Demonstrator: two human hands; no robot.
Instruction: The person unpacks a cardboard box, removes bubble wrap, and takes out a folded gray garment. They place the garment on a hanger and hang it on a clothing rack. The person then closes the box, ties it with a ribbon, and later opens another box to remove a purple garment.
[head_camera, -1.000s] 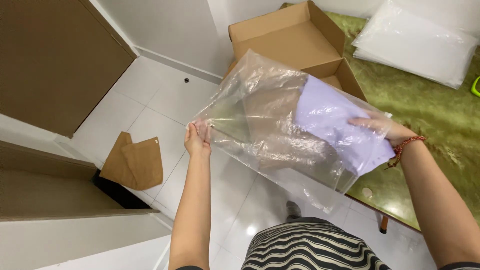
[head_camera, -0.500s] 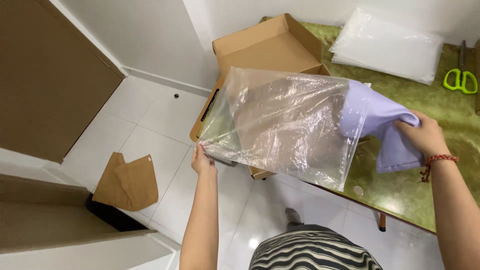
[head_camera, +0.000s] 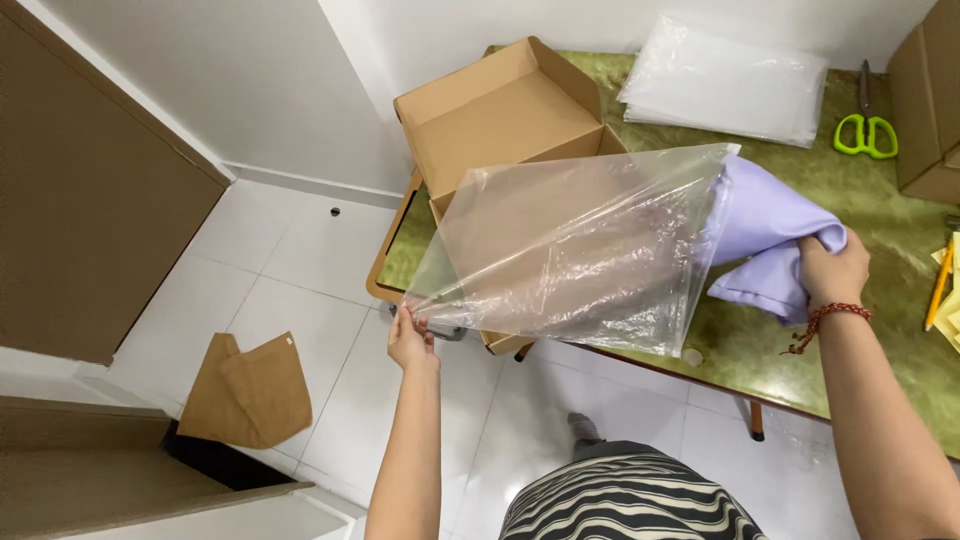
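My left hand (head_camera: 410, 338) pinches the closed end of a large clear plastic bag (head_camera: 575, 250), held stretched out over the table's left edge. My right hand (head_camera: 832, 268), with a red bead bracelet on the wrist, grips a bunched lilac cloth (head_camera: 765, 220) at the bag's open mouth. Most of the cloth is outside the bag; only its left edge lies inside the opening. An open cardboard box (head_camera: 500, 115) sits on the green table (head_camera: 870, 210) just behind the bag.
A stack of clear bags (head_camera: 725, 80) lies at the table's back. Green scissors (head_camera: 864, 128) lie beside a cardboard box (head_camera: 930, 100) at the right. A yellow pencil (head_camera: 938, 290) is at the right edge. A brown paper piece (head_camera: 245, 392) lies on the white tiled floor.
The lilac cloth has slid right, from deep inside the bag to mostly outside its mouth, pulled by my right hand. My left hand kept hold of the bag's other end.
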